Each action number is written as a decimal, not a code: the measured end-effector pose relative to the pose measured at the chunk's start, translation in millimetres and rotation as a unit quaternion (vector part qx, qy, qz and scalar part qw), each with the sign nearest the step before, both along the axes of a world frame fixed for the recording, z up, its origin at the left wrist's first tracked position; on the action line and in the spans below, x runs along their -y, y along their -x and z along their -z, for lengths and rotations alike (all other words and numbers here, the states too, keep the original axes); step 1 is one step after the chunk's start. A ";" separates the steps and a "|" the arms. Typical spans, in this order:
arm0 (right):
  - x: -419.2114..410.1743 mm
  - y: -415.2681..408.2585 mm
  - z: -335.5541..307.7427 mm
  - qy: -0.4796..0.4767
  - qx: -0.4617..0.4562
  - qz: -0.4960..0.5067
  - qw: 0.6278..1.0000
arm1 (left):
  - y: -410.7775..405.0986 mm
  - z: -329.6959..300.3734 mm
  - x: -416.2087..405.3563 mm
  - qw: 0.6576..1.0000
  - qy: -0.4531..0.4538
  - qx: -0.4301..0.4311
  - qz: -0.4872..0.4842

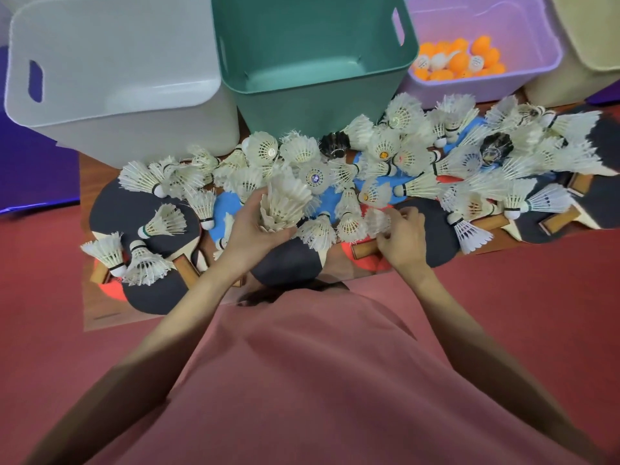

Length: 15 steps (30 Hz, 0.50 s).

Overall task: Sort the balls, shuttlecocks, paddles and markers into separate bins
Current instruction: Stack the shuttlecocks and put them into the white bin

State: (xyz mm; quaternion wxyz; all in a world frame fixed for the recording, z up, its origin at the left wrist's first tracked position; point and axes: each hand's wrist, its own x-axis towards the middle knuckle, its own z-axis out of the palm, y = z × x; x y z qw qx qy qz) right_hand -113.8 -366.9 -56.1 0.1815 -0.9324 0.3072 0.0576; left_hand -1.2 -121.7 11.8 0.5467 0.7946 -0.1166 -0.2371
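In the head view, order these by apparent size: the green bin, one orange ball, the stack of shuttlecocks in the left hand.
1. green bin
2. stack of shuttlecocks in the left hand
3. orange ball, though it lies farther away

Both hands reach forward, left [255, 226] curled in a grip, right [401, 236] pinching.

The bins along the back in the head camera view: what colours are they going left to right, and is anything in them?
White bin, nothing visible inside → green bin, bare floor visible → purple bin, holding orange and white balls → beige bin, contents out of view.
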 end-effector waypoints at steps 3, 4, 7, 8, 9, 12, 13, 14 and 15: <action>14.0 5.6 -0.5 -0.046 0.023 0.027 0.998 | 2.8 4.5 5.0 1.000 -0.004 0.001 -0.016; 17.8 6.9 -0.9 -0.066 0.027 0.026 0.997 | 3.9 5.7 6.2 1.000 -0.007 0.003 -0.021; 21.3 7.8 -2.0 -0.101 0.015 0.001 0.995 | 7.5 8.1 10.0 0.999 -0.018 0.007 -0.036; 19.9 7.4 -3.2 -0.104 0.011 0.001 0.995 | 8.4 8.2 10.8 0.999 -0.018 0.007 -0.038; 18.9 6.7 -3.8 -0.106 0.012 0.008 0.994 | 9.3 8.8 11.2 0.999 -0.017 0.006 -0.038; 17.7 2.9 -6.2 -0.096 0.023 0.033 0.995 | 9.4 9.6 10.4 0.999 -0.017 0.012 -0.026; 18.7 0.9 -7.8 -0.092 0.030 0.040 0.995 | 8.4 9.6 10.3 1.000 -0.016 0.012 -0.022; 20.0 -1.3 -10.6 -0.088 0.038 0.051 0.994 | 7.3 9.2 10.4 1.000 -0.015 0.012 -0.019; 21.8 -3.8 -13.9 -0.083 0.048 0.063 0.993 | 6.3 9.2 10.8 1.000 -0.015 0.012 -0.015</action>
